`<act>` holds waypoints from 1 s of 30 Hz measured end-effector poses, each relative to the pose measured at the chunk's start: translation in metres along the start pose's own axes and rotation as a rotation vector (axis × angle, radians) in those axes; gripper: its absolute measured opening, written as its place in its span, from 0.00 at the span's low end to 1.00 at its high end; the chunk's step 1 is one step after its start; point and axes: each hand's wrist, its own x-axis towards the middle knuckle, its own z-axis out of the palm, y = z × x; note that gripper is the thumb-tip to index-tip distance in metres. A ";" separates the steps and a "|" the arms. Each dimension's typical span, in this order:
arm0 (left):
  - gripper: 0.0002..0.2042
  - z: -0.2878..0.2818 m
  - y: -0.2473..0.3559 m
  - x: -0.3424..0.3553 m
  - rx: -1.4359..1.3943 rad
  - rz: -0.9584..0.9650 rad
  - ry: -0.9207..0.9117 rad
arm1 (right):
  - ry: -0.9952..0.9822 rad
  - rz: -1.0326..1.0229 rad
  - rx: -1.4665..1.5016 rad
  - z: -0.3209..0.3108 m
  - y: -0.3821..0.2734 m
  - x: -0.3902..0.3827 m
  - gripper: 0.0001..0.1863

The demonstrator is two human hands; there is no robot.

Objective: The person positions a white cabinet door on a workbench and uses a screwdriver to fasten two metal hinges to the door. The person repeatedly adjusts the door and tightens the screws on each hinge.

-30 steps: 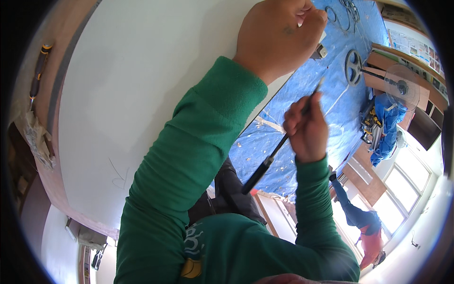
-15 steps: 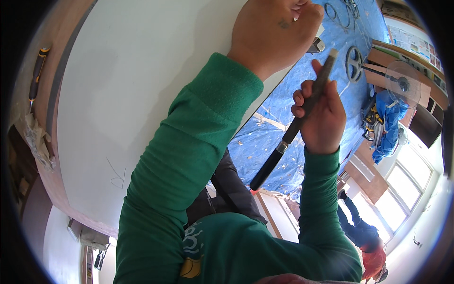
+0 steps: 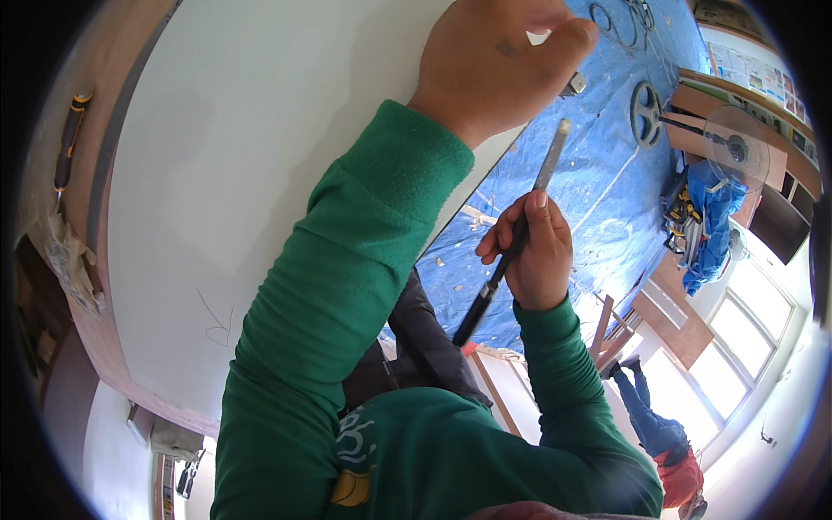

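Observation:
My left hand (image 3: pixel 490 65) is curled closed on the edge area of a white board (image 3: pixel 217 156); whatever its fingers hold is hidden. A small metal piece (image 3: pixel 576 84) shows beside it, partly covered. My right hand (image 3: pixel 537 251), over the blue sheeting (image 3: pixel 611 225) beside the board, grips a long dark flat file-like tool (image 3: pixel 549 158) with a black handle. The tool slants, its pale tip below my left hand and apart from it, the handle end toward my body.
A yellow-black screwdriver (image 3: pixel 72 130) lies along the board's left side. At the right are a fan (image 3: pixel 737 147), coiled cables (image 3: pixel 611 26), tools on blue cloth (image 3: pixel 685 217), wooden boards (image 3: pixel 672 321) and another person in red (image 3: pixel 676 468).
Since half a second ago my right hand has moved down and leftward with the long tool, its tip now lower. My left hand stays closed and has shifted slightly left.

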 end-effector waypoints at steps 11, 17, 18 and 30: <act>0.12 -0.015 -0.011 0.009 0.280 0.236 -0.235 | 0.092 -0.058 -0.141 0.038 -0.019 0.023 0.21; 0.11 -0.012 -0.009 0.009 0.289 0.221 -0.252 | 0.181 -0.042 -0.145 0.047 -0.010 0.023 0.23; 0.11 -0.013 -0.008 0.009 0.300 0.221 -0.255 | 0.180 -0.033 -0.166 0.046 -0.011 0.022 0.22; 0.12 -0.012 -0.008 0.009 0.264 0.166 -0.254 | 0.192 -0.111 -0.254 0.047 -0.020 0.027 0.24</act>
